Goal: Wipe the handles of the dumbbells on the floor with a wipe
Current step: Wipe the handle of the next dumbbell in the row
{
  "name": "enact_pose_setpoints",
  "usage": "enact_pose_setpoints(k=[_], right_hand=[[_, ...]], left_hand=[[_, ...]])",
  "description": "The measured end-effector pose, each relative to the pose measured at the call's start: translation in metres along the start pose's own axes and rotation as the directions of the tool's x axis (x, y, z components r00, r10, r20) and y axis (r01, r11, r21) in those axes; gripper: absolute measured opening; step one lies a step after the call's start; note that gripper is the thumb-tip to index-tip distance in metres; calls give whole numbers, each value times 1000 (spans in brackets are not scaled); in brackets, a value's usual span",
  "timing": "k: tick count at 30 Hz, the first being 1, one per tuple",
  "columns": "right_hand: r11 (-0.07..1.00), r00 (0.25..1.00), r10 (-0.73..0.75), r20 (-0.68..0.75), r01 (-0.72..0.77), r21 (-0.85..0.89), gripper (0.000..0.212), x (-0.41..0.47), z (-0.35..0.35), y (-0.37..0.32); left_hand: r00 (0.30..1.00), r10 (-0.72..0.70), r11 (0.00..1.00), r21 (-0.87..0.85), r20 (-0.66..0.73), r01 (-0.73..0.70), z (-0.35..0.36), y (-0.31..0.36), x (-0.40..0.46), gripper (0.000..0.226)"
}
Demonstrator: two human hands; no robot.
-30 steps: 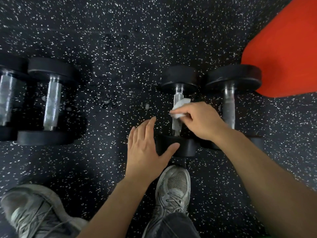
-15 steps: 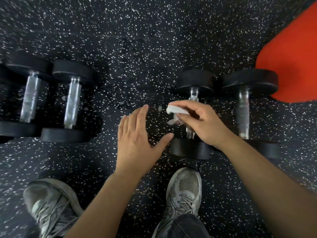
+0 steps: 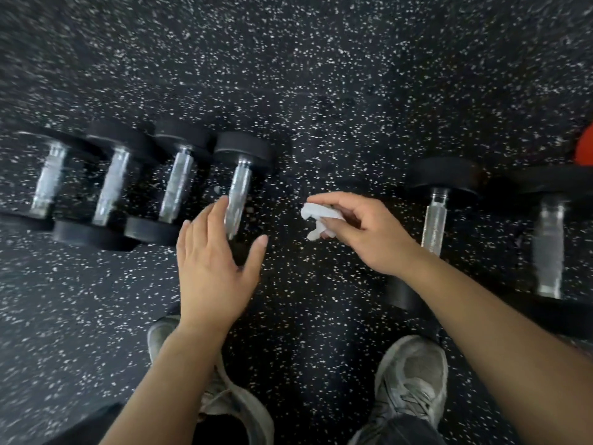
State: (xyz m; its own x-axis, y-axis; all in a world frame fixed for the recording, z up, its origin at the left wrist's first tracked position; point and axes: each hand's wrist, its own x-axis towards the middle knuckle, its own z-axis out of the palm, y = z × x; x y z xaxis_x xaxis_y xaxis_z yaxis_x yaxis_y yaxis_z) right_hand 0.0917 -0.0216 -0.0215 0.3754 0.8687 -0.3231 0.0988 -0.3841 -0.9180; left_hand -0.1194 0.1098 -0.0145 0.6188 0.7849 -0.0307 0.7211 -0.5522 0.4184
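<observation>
1. Wipe: crumpled white wipe (image 3: 317, 218) pinched in the right hand (image 3: 369, 234), above bare floor.
2. Left hand (image 3: 213, 261) flat, empty.
3. Nearest chrome dumbbell handle (image 3: 239, 200) lies leftward, running away from the person.

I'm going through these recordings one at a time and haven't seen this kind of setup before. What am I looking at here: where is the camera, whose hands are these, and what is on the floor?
There is no machine here. The one picture comes from a wide-angle camera worn on a person's head, looking down past the arms to the shoes, so the edges bend and blur.

The surface is a black speckled gym floor. Four dumbbells lie side by side at the left; the nearest of them has a metal handle between black ends. Two more dumbbells lie at the right, and an orange-red object shows at the right edge.

The right hand pinches a crumpled white wipe above bare floor, touching no handle. The left hand is open, fingers straight, in front of the nearest left dumbbell's handle; whether it touches it cannot be told.
</observation>
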Motion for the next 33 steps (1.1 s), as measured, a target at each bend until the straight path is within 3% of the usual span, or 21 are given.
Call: enact_pose_setpoints(k=[8,18,27,33], right_hand=[[997,997,-13,73,19,-74,35,31,37,-9],[995,997,4,82,4,-101,34,46,47,-1],[997,999,48,0,-48,-67,30,39,61,24],[985,994,86,-62,-94,-142,35,16,63,48]], left_hand=[[988,-156,988,14,-15,156,-4,-47,10,70],[992,-126,992,1,-23,126,13,-62,6,69],[991,-105,992,-64,80,110,30,-43,0,91],[990,-124,983,-126,70,132,33,-36,-8,75]])
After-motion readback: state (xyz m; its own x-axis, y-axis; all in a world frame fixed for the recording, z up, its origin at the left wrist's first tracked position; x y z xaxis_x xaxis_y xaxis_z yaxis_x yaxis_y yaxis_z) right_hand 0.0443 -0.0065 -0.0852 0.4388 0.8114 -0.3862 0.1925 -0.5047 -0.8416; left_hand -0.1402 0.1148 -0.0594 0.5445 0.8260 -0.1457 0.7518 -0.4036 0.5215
